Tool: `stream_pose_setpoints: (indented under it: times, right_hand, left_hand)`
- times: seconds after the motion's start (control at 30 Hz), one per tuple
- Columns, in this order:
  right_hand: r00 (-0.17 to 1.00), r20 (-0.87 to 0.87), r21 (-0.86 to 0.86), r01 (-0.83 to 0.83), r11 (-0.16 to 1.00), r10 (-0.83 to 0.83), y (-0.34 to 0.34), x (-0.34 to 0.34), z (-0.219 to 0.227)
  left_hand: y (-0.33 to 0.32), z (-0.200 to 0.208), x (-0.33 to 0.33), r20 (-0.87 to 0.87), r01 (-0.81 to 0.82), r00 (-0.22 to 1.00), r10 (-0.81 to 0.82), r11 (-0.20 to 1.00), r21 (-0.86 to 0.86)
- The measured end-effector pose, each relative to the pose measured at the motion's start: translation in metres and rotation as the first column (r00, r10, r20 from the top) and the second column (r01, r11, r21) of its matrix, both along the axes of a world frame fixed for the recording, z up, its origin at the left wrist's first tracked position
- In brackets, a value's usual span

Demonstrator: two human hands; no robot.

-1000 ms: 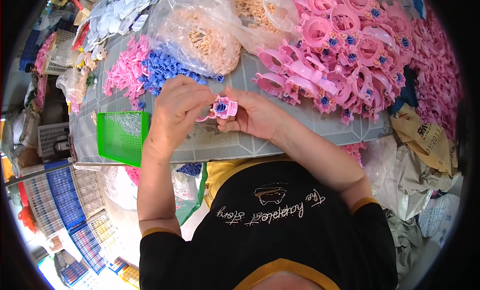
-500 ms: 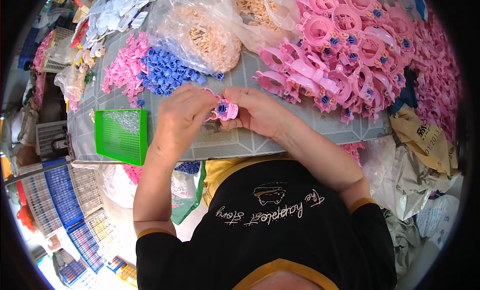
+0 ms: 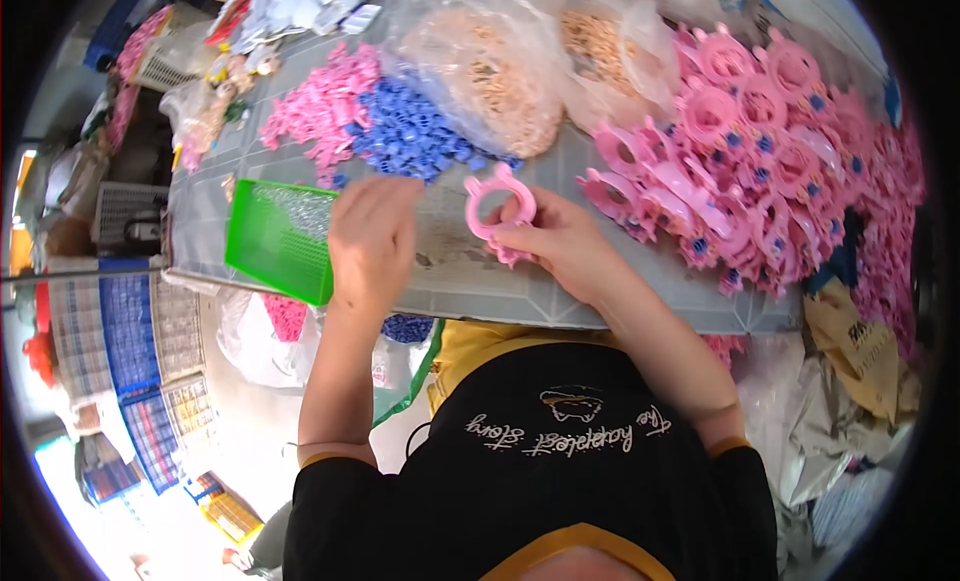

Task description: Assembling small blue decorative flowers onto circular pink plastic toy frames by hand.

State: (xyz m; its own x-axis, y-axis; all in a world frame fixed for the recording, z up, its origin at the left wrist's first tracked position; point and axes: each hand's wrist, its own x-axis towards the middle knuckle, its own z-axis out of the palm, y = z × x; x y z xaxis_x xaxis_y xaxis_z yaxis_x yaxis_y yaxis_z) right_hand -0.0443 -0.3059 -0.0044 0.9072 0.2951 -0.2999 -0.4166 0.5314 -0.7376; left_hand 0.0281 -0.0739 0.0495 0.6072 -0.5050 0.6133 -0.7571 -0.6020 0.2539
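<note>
From where I stand, the ring is up over the near half of the table, btwn the two hands but all on the R side's account: R hand has it, L hand is well apart. It lies to the L of the R fingers, opening turned up; its long axis runs roughly away from the body, the eared far end leaning a bit L, the narrower end nearest the person. R fingers are pinched on that near end and the adjoining R rim, thumb across the top, fingertips partly hidden behind. R wrist looks fairly straight, w/ R forearm angling in from lower R. L hand is back-up, knuckles toward the far side, fingers curled in; can't tell if anything's in them. It's right beside the tray, over its R end as seen from here, w/ L forearm coming nearly straight up from the body. Beyond the L hand sit the blue pile and, a bit farther L, the pink pile; the big ring heap is off to the R, past the R hand.
</note>
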Motion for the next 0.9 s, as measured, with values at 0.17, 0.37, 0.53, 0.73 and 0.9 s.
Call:
stream_pose_setpoints:
  times: [0.17,0.37,0.53,0.73,0.9]
  right_hand:
    - [0.990,0.127,-0.249,0.090,0.964,-0.060,0.005,-0.006,0.000]
    - [0.989,0.096,-0.147,0.125,0.981,-0.111,0.006,-0.005,0.001]
    - [0.993,0.071,-0.041,0.096,0.995,-0.093,0.005,-0.006,-0.002]
    - [0.961,0.228,-0.188,0.201,0.961,-0.156,0.009,-0.006,-0.002]
    - [0.710,0.704,-0.536,0.526,0.660,0.007,0.009,-0.016,-0.001]
  left_hand:
    - [0.054,0.005,0.051,-0.100,-0.518,0.839,0.535,0.841,0.157]
    - [0.093,-0.018,0.106,-0.206,-0.469,0.719,0.663,0.683,0.561]
    - [0.088,-0.031,0.131,-0.214,-0.394,0.727,0.653,0.651,0.649]
    - [0.060,-0.022,0.104,-0.328,-0.418,0.805,0.495,0.864,0.279]
    - [-0.006,0.024,0.021,-0.674,-0.265,0.725,0.141,0.961,-0.084]
